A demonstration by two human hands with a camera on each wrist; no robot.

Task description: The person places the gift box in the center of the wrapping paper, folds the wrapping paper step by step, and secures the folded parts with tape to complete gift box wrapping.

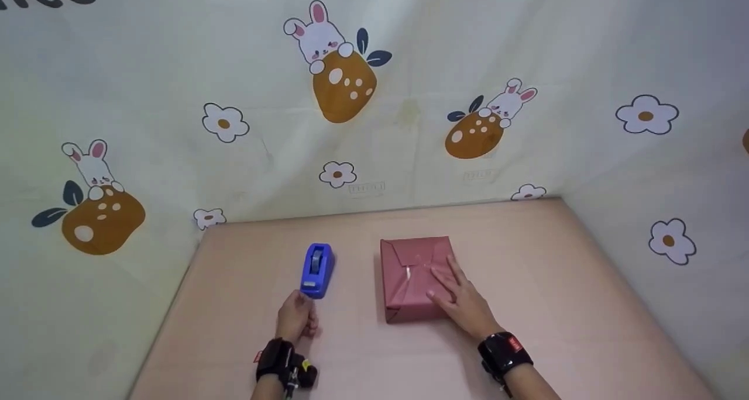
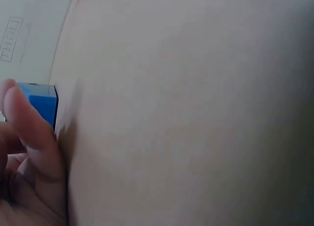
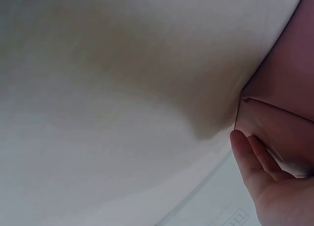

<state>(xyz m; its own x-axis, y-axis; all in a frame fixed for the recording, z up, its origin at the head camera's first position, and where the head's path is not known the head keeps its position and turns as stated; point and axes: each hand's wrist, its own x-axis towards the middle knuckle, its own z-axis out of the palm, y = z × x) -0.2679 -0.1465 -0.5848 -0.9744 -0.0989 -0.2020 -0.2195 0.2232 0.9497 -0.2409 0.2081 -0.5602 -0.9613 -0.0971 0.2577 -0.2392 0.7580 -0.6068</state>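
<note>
A box wrapped in dark pink paper [image 1: 416, 297] lies on the table, its folded flaps on top and a shiny strip of tape across them. My right hand [image 1: 468, 309] rests on its right part with fingers spread over the top; in the right wrist view, fingers [image 3: 255, 167] lie along the box's side [image 3: 274, 123]. To the left stands a blue tape dispenser [image 1: 316, 271] with a roll in it. At its near end my left hand [image 1: 296, 317] has curled fingers, thumb and finger pinching the tape end there. The clear tape itself barely shows.
A pale pinkish cover spreads over the table [image 1: 351, 353]. Behind and on both sides hangs a light cloth [image 1: 409, 142] printed with rabbits and flowers, meeting the table's far edge. Both wrists wear black straps with cameras [image 1: 506, 351].
</note>
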